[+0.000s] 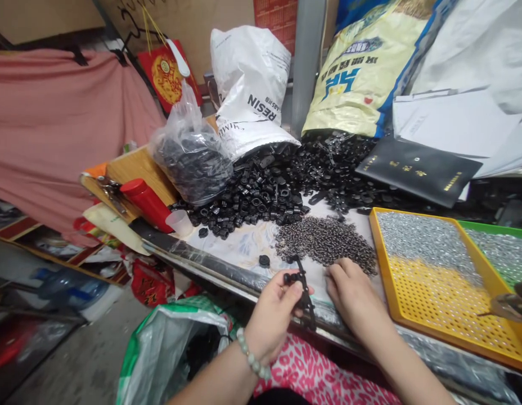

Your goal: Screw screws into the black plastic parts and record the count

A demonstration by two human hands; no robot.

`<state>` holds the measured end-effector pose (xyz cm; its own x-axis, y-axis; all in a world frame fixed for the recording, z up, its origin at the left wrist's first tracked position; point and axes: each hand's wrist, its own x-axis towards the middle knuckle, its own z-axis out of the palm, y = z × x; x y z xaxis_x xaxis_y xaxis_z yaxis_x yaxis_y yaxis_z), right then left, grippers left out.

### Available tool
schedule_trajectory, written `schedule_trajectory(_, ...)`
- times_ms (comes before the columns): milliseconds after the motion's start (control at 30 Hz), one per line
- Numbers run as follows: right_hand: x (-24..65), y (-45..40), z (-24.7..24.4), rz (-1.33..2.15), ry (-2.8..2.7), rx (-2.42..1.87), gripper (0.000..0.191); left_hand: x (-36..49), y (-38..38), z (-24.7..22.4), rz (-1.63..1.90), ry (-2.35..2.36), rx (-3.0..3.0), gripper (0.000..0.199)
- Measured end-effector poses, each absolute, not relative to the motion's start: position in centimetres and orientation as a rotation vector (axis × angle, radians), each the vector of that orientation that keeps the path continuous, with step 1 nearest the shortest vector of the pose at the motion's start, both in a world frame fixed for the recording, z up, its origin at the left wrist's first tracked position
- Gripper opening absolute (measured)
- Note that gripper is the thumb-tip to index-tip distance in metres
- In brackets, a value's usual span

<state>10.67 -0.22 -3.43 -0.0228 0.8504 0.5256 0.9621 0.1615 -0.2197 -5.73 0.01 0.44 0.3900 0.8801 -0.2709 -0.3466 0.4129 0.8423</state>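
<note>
My left hand point(278, 306), with a beaded bracelet at the wrist, grips a thin black plastic part point(305, 292) between thumb and fingers, over the table's front edge. My right hand point(349, 287) rests palm down at the near side of a pile of small dark metal pieces point(328, 239). Its fingers are bent and their tips touch the edge of the pile; whatever lies under them is hidden. A round black piece point(264, 261) lies on the table left of that pile. Behind is a heap of black plastic parts point(261, 197).
On the right stands a yellow perforated tray point(433, 287) of silvery pieces, beside a green tray point(505, 236). Sacks and a black folder point(417, 169) lie behind. A red bottle point(146, 203) and small clear cup point(179, 223) stand left. An open bag point(160, 349) sits below the edge.
</note>
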Motion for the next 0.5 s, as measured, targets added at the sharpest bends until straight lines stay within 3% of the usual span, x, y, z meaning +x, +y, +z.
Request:
schedule_trajectory(267, 9.0, -3.0, -1.0, 0.354, -1.429, -1.41, 0.012, -4.4, -0.3, 0.7, 0.808, 0.74, 0.732, 0.04)
schedule_trajectory(500, 9.0, -3.5, -0.3, 0.248, -1.503, -1.335, 0.007, -3.8, -0.5, 0.6, 0.884, 0.681, 0.783, 0.03)
